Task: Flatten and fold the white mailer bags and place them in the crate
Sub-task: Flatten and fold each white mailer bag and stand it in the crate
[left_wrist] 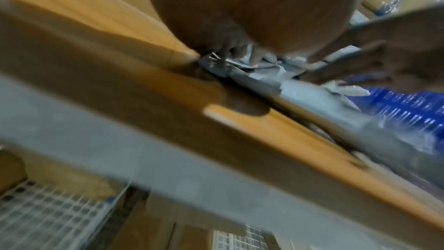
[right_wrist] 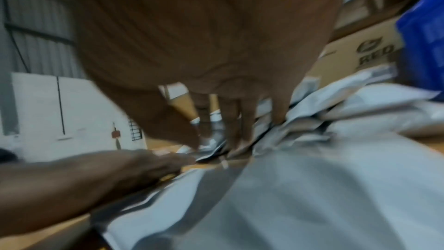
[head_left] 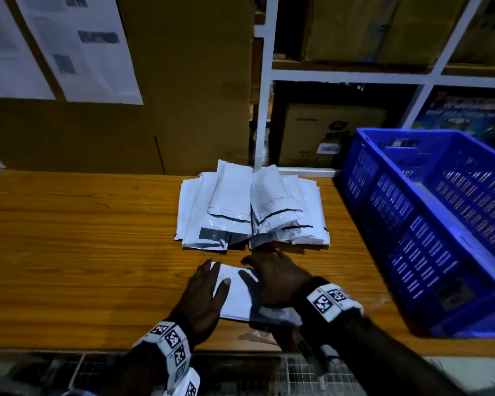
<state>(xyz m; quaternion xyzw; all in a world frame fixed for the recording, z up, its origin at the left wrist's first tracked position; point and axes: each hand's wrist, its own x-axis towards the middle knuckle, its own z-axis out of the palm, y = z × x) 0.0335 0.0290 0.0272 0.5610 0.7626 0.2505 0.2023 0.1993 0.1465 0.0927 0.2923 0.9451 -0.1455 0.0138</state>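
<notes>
Two hands: your left hand [head_left: 205,292] and right hand [head_left: 275,280] lay flat, fingers straight, pressing one white mailer bag [head_left: 236,295] on the wooden table [head_left: 83,252].
Head view only: you could see the pile of mailer bags [head_left: 252,207] lying just beyond your fingertips, and the blue crate [head_left: 429,224] at your right, apart from the pile.
Right wrist view: it showed your fingers [right_wrist: 236,121] reaching the near edge of that pile; blur hid any exact contact.
Left wrist view: blurred; only the table edge and crumpled white plastic were clear.
Count: one bag under your hands, one crate; the pile was too overlapped to count.
Around: cardboard boxes [head_left: 326,135] on white shelving [head_left: 262,95] behind, papers [head_left: 77,47] on the wall.
</notes>
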